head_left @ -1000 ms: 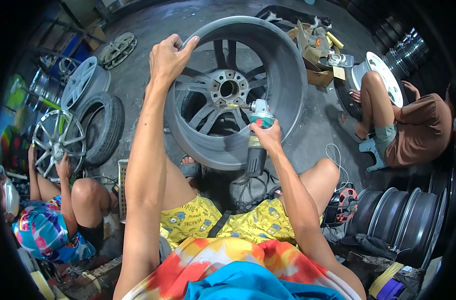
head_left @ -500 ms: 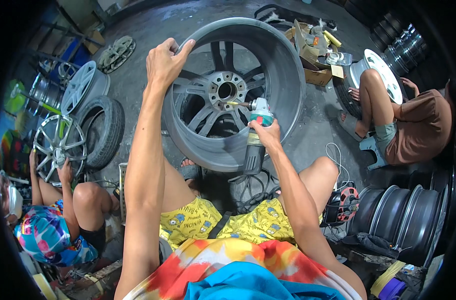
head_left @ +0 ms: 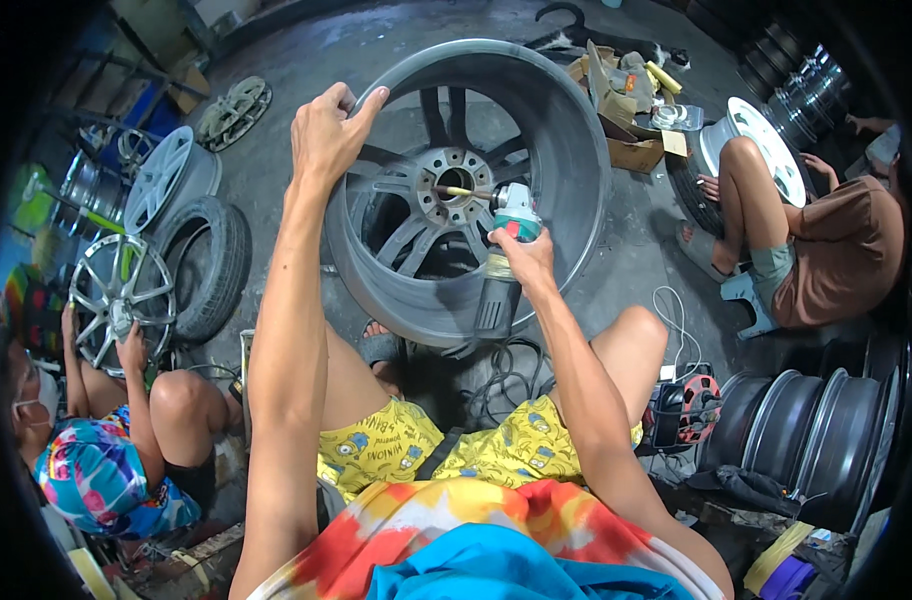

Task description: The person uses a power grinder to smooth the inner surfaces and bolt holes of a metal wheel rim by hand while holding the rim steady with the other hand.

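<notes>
A large grey multi-spoke alloy wheel (head_left: 569, 157) stands before me, its barrel facing me. My left hand (head_left: 326, 135) grips the upper left of its rim, thumb over the edge. My right hand (head_left: 526, 258) is wrapped round an angle grinder (head_left: 496, 300) with a green band, silver head and dark body. The slim yellowish attachment (head_left: 456, 191) on its head points left across the wheel's hub (head_left: 454, 165); whether it touches the metal I cannot tell. The grinder's cord hangs beneath the wheel near my feet.
Co-workers sit left (head_left: 106, 470) and right (head_left: 836, 260) beside wheels, another partly visible at far right. Around me are a tyre (head_left: 214, 290), cardboard box (head_left: 631, 153), dark animal (head_left: 561, 35), stacked rims (head_left: 816, 450), cable reel (head_left: 688, 410) and white cable (head_left: 676, 310).
My right hand and the grinder have moved slightly up and left, so its tip is higher on the hub. My left hand and the wheel's rim sit a little lower in view.
</notes>
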A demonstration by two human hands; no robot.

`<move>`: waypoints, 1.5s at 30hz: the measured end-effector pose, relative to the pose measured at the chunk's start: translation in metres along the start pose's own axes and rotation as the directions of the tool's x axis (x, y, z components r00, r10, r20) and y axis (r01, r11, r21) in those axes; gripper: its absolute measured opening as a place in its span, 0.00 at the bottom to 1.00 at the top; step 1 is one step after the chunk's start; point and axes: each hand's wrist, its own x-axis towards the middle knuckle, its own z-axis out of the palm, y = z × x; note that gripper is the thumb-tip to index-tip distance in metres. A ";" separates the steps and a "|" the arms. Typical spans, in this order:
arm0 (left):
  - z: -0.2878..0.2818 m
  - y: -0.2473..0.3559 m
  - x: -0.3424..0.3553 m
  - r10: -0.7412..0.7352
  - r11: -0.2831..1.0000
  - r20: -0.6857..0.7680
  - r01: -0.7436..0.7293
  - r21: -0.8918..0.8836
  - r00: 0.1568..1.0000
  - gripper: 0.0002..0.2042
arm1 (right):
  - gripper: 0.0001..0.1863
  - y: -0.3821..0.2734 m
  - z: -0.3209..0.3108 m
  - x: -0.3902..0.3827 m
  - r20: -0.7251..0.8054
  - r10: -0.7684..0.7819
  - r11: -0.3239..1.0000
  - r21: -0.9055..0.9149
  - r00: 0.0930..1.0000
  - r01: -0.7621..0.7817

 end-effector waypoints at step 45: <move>-0.009 0.016 -0.009 -0.017 1.000 0.082 0.018 -0.009 0.996 0.28 | 0.56 0.021 -0.024 -0.022 -0.092 -0.041 0.973 -0.231 0.995 0.019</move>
